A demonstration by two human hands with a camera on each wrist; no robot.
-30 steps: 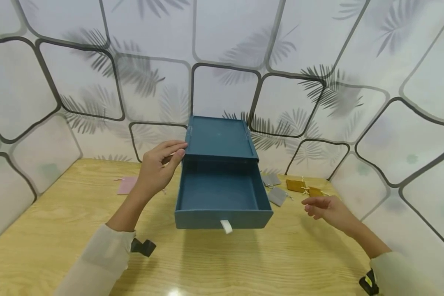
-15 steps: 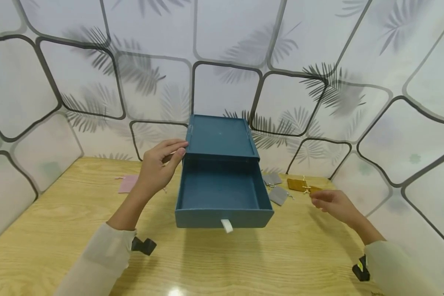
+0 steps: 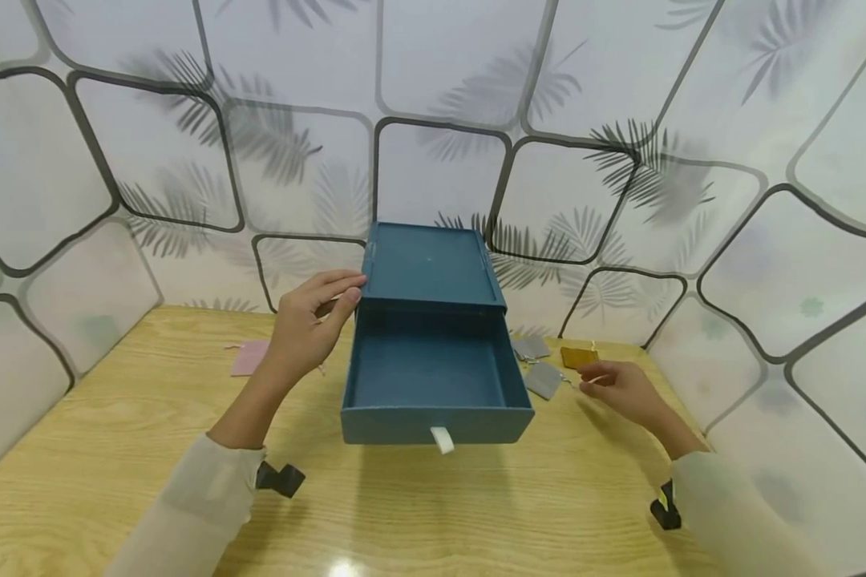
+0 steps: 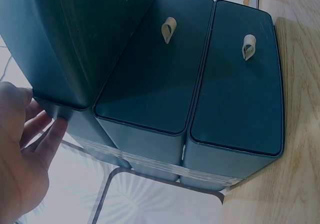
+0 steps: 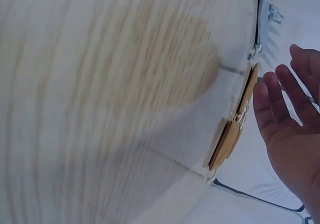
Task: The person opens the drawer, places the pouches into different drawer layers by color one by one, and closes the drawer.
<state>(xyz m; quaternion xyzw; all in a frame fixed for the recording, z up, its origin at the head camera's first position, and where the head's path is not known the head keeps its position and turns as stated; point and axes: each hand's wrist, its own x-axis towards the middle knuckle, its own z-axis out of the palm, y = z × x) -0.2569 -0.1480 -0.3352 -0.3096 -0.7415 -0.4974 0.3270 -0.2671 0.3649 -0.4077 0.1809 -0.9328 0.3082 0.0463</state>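
Observation:
A dark blue drawer box point(image 3: 427, 264) has its top drawer point(image 3: 436, 425) pulled out, with a bare inside and a white pull tab. In the left wrist view, two lower drawers point(image 4: 237, 84) are pushed in. My left hand point(image 3: 310, 324) touches the box's upper left edge, fingers fairly straight along its side. My right hand point(image 3: 624, 393) hovers over the table's right side, fingers loosely bent and apart in the right wrist view. Close to it lie mustard drawstring pouches point(image 3: 577, 357), one hidden by the hand in the head view.
Grey drawstring pouches point(image 3: 544, 380) lie just right of the drawer. Behind my left forearm is a pink pouch point(image 3: 248, 358). The wooden table point(image 3: 433, 513) meets a patterned wall covering point(image 3: 440, 184) at the back and sides.
My right hand first shifts slightly right over the mustard pouches, then back left toward the grey ones. My left hand and the drawer box stay put.

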